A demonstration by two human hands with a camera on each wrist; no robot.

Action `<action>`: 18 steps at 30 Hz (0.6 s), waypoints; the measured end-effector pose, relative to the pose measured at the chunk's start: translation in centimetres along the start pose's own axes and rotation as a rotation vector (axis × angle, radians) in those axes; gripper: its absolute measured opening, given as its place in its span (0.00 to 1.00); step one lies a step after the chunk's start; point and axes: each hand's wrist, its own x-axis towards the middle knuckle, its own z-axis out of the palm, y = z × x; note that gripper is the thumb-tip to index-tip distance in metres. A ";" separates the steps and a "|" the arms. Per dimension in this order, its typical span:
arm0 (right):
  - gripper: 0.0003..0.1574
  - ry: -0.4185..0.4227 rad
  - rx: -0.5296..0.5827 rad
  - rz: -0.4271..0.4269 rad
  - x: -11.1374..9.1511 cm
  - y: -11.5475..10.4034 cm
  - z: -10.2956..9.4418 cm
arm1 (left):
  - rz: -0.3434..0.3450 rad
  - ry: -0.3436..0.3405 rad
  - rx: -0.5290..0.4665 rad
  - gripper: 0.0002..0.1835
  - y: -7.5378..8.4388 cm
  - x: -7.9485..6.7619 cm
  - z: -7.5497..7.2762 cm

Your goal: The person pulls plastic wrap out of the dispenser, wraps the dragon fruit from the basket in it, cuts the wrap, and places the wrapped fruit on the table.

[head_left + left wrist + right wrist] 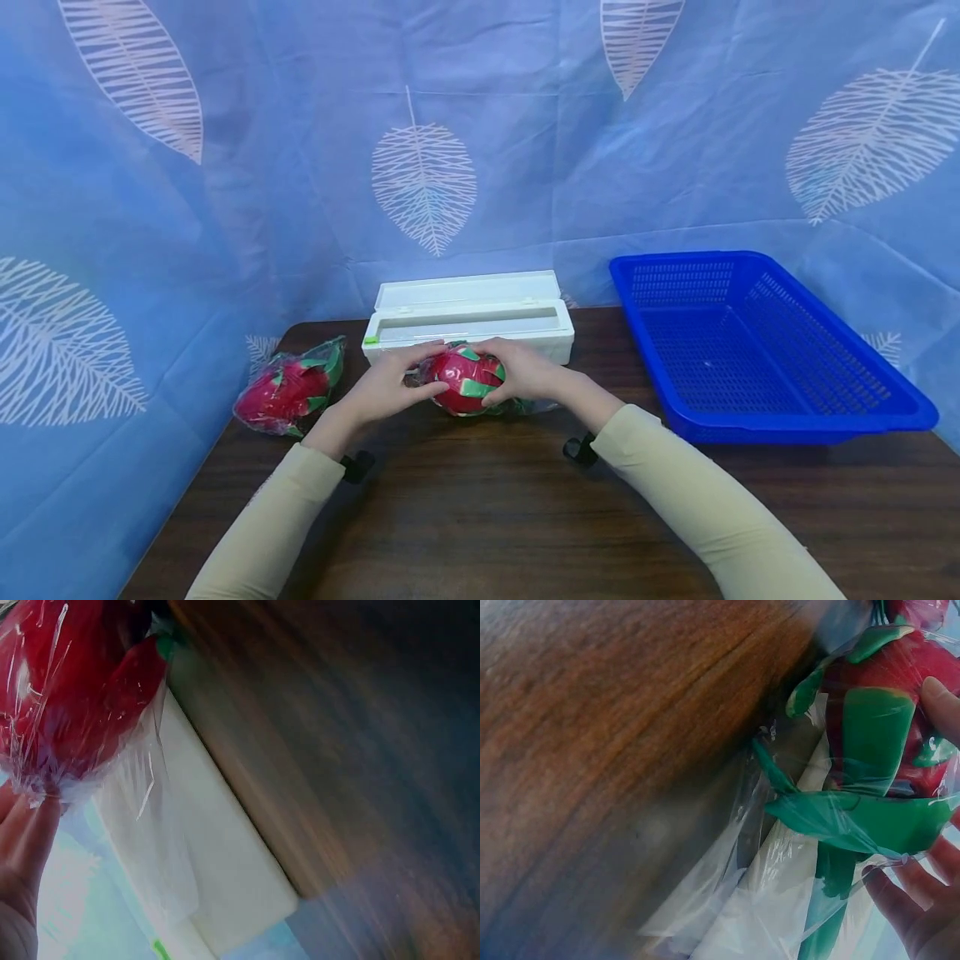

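Observation:
Between both hands, in front of the white box, is a red dragon fruit [467,379] with green leaf scales, covered in clear plastic film. My left hand [378,387] grips its left side, thumb toward me and fingers over the far side. The right hand [531,372] holds the other side the same way. In the left wrist view, wrinkled film hangs from the red end of the dragon fruit [71,690]. Long green leaves of the dragon fruit [877,742] show in the right wrist view, with loose film trailing past the fingers [900,904].
A second film-wrapped dragon fruit [288,387] lies at the table's left edge. Behind the hands stands a long white cling film box [551,337] with its lid up and a green tab at its left. At the right sits a blue plastic basket [660,367], near the leaf-patterned curtain.

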 end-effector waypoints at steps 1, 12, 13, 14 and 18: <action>0.52 0.001 0.008 -0.002 0.0 0.0 0.0 | 0.004 -0.011 -0.002 0.39 -0.1 0.0 0.1; 0.56 0.017 0.137 0.059 -2.3 1.9 -1.8 | 0.061 0.020 0.128 0.39 0.2 0.8 0.9; 0.53 0.043 0.113 0.069 -2.8 1.9 -1.9 | 0.055 0.020 0.130 0.39 0.1 0.7 0.9; 0.49 0.071 0.084 0.078 -3.3 2.0 -1.9 | 0.050 0.020 0.133 0.39 0.1 0.6 0.9; 0.37 0.147 -0.085 0.135 -5.2 2.3 -1.5 | 0.030 0.017 0.134 0.39 0.2 0.2 0.8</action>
